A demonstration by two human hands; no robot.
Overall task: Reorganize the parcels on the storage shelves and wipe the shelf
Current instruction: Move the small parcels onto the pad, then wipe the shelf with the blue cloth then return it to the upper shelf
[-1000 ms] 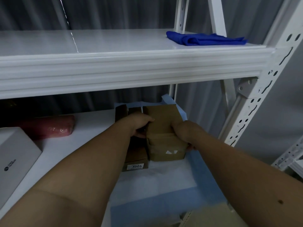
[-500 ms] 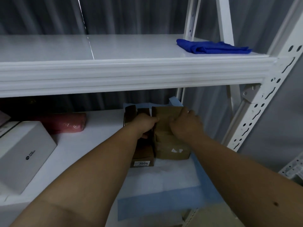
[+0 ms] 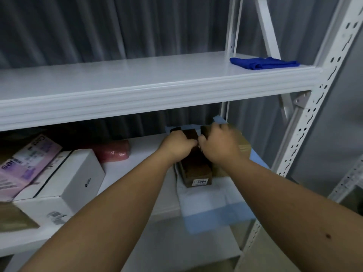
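Both my hands reach into the lower shelf (image 3: pixel 137 173). My left hand (image 3: pixel 177 145) grips the top of a dark brown box labelled 3004 (image 3: pixel 198 171). Against it on the right, my right hand (image 3: pixel 218 143) rests its fingers on that box and on the tan cardboard box (image 3: pixel 243 144) beside it. Both boxes stand on a pale blue and white flat parcel (image 3: pixel 212 203). A folded blue cloth (image 3: pixel 263 62) lies at the right end of the upper shelf (image 3: pixel 137 79).
On the lower shelf's left side sit a white box (image 3: pixel 78 181), a pink printed box (image 3: pixel 25 161) leaning on it and a red wrapped parcel (image 3: pixel 114 151) at the back. The white perforated upright (image 3: pixel 306 134) stands on the right. A grey curtain hangs behind.
My right hand slid from the tan box's right side over its top toward my left hand. The view tilted up and left, showing more boxes on the left.
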